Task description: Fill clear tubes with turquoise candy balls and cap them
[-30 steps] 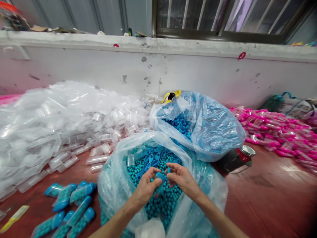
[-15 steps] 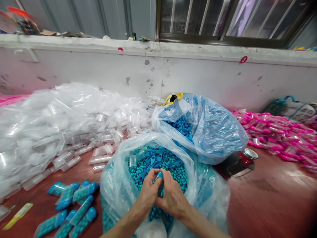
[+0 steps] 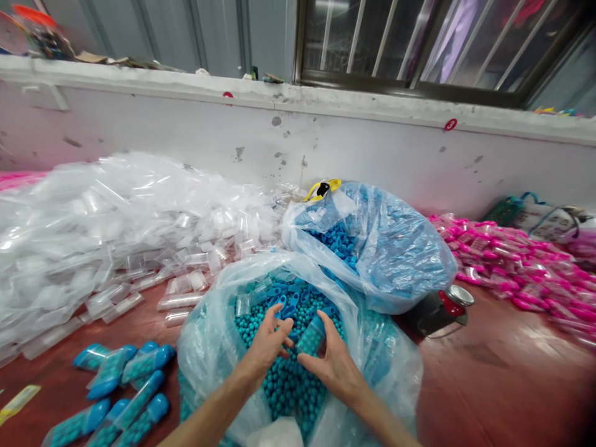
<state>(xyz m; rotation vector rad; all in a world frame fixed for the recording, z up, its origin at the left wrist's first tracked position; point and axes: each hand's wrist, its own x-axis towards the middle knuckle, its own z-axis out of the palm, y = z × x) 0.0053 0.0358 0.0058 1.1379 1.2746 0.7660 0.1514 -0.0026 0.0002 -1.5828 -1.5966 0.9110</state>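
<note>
In my right hand (image 3: 336, 363) is a clear plastic tube (image 3: 311, 335) of teal beads with a blue cap, pinched between thumb and fingers and tilted. My left hand (image 3: 265, 344) is just left of it, fingers apart and holding nothing. Both hands are over an open plastic bag (image 3: 205, 323) full of loose teal beads (image 3: 291, 391). Several blue caps (image 3: 291, 299) and a clear empty tube (image 3: 243, 304) lie on the beads. At the left, several filled tubes with blue caps (image 3: 144, 416) lie on the red surface.
A large heap of clear empty tubes (image 3: 116, 230) spreads along the wall. Behind the bead bag is a bag of blue parts (image 3: 405, 248). To the right stand a dark container with a silver lid (image 3: 460, 295) and a pile of pink packed tubes (image 3: 516, 261).
My hands have parted. The left has let go of the tube and opened, moving left; the right keeps the tube, shifted slightly right. The view has turned slightly.
</note>
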